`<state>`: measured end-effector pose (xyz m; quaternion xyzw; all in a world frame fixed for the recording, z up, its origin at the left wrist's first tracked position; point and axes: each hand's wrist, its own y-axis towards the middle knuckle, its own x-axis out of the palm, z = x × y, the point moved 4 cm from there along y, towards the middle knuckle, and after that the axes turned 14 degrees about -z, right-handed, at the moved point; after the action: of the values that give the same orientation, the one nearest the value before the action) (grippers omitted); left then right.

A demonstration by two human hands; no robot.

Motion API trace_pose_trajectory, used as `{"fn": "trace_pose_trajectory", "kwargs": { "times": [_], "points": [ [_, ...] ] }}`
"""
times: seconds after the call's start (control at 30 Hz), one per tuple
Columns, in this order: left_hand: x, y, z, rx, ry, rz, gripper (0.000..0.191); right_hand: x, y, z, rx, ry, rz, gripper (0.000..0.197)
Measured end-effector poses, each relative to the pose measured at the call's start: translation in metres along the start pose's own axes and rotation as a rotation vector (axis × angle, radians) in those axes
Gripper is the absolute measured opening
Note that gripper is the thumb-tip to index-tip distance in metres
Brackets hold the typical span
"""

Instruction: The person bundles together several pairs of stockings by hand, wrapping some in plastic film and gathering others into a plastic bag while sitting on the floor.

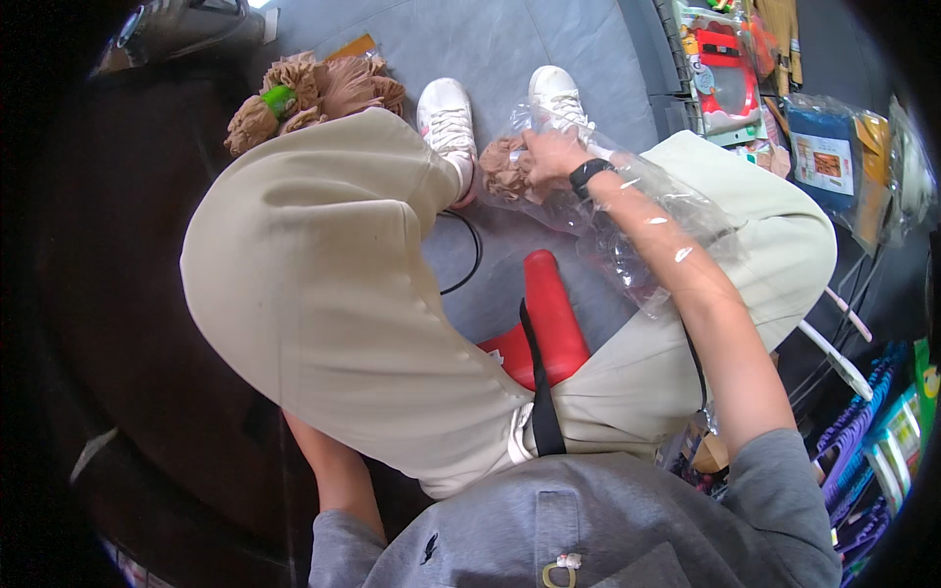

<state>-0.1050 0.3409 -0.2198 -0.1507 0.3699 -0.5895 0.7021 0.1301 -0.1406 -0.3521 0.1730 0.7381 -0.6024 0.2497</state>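
My right hand (555,158) is inside a clear plastic bag (632,268), its fingers closed around a bundle of tan nylon stockings (505,165). The bag drapes along the forearm and over my right knee. My left hand is out of view; that arm goes down behind my left thigh. More bunched tan stockings (353,84) lie beyond my left knee, and one bunch is wrapped with a bright green band (278,101).
A red plastic object (548,316) shows between my thighs, near a black cable (474,264) on the grey floor (485,37). Packaged goods, including a red-framed toy (724,81) and a blue packet (822,154), line the right side. Purple hangers (853,448) are lower right.
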Motion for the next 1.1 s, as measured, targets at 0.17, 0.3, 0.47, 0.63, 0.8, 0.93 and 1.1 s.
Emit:
{"fn": "trace_pose_trajectory", "kwargs": {
  "times": [0.17,0.3,0.47,0.63,0.8,0.93,1.1],
  "points": [
    [0.022,0.048,0.058,0.171,0.042,-0.070,0.052,0.039,0.025,0.046,-0.597,0.736,-0.335,0.030],
    [0.020,0.056,0.122,0.308,0.162,-0.022,0.052,0.038,0.012,-0.004,-0.623,1.534,-0.600,0.030],
    [0.052,0.065,0.183,0.404,0.235,-0.071,0.052,0.101,0.040,0.009,-0.690,1.937,-0.504,0.028],
    [0.013,0.057,0.139,0.377,0.381,-0.040,0.051,0.089,0.026,-0.043,-0.162,1.421,0.180,0.028],
    [-0.005,0.049,0.068,0.171,0.240,-0.076,0.049,0.124,0.059,-0.007,-0.515,1.151,0.336,0.028],
    [-0.019,0.031,0.011,0.008,0.201,-0.075,0.047,0.125,0.057,-0.029,-0.308,2.235,-0.173,0.026],
    [-0.024,0.021,0.015,-0.022,0.190,-0.079,0.045,0.127,0.088,-0.030,-0.280,2.551,-0.345,0.028]
  ]
}}
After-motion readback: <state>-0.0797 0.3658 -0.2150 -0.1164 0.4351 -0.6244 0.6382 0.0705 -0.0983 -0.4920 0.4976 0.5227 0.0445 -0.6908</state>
